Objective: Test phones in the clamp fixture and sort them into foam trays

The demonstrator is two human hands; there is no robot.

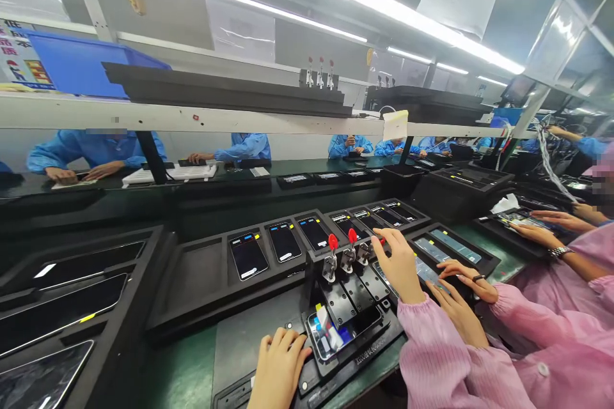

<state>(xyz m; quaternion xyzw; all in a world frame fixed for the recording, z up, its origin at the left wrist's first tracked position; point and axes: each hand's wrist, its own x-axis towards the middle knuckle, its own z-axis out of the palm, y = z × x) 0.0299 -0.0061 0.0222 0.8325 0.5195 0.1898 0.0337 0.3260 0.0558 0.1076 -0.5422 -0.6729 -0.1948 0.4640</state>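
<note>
My left hand (pixel 281 361) lies with its fingers stretched over the near left edge of a black clamping fixture (pixel 352 358). A smartphone (pixel 326 335) sits in the fixture, its lit screen showing beside the metal pressure plates (pixel 357 297), which cover part of it. Three toggle clamps stand above the plates; red knobs top the left clamp (pixel 333 243) and the middle clamp (pixel 352 236). Around the third clamp's lever (pixel 364 252) my right hand (pixel 398 262) has its fingers curled, mostly hiding the knob.
Behind the fixture a long black tray (pixel 196 268) holds several phones. Another phone tray (pixel 144 281) stands at left. To the right, a co-worker's hands (pixel 455 297) touch a tray of phones (pixel 455 246). A shelf (pixel 268 118) spans above; workers in blue sit beyond.
</note>
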